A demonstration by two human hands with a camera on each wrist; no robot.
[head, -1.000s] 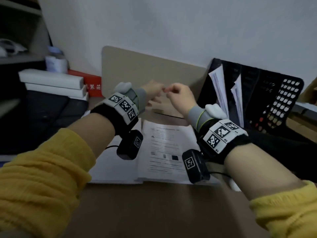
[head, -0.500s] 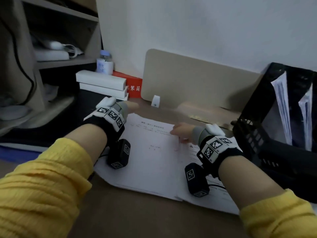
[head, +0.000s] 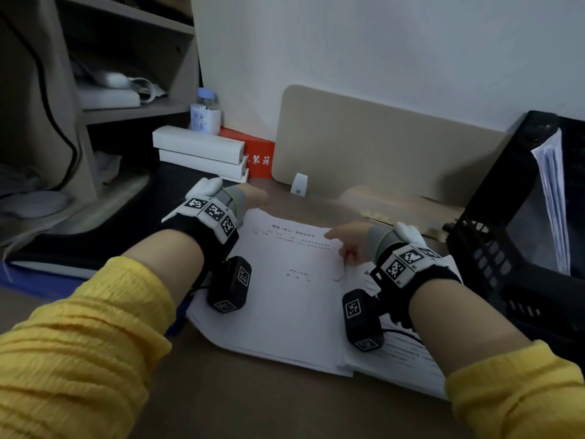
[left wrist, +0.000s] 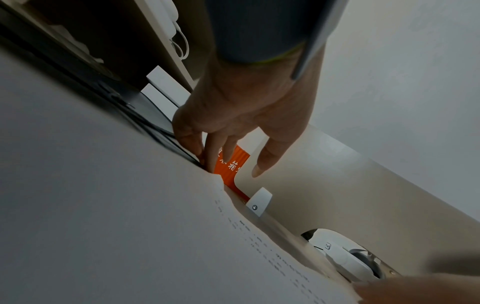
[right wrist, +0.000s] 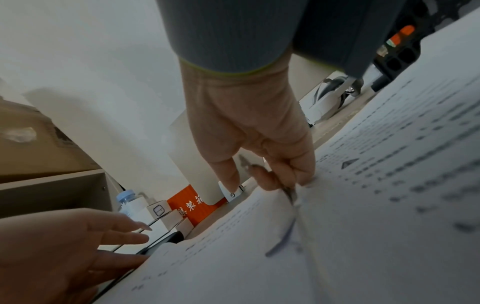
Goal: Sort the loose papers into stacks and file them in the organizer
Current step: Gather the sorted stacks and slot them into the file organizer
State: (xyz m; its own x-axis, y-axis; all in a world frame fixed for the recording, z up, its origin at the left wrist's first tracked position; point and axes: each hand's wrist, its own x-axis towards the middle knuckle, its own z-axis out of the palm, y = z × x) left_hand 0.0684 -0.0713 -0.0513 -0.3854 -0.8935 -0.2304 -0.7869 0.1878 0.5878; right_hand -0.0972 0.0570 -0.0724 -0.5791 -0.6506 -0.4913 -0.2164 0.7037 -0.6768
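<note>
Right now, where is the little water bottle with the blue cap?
In the head view the water bottle stands at the far left of the desk, on the stacked white boxes, beside the shelf unit and left of the orange box.

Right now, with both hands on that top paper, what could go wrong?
1. The right hand pinches the top sheet at its creased edge; pulling hard might tear it.
2. The left hand reaches its far corner beside the orange box; lifting unevenly could drag the papers underneath askew.
</note>
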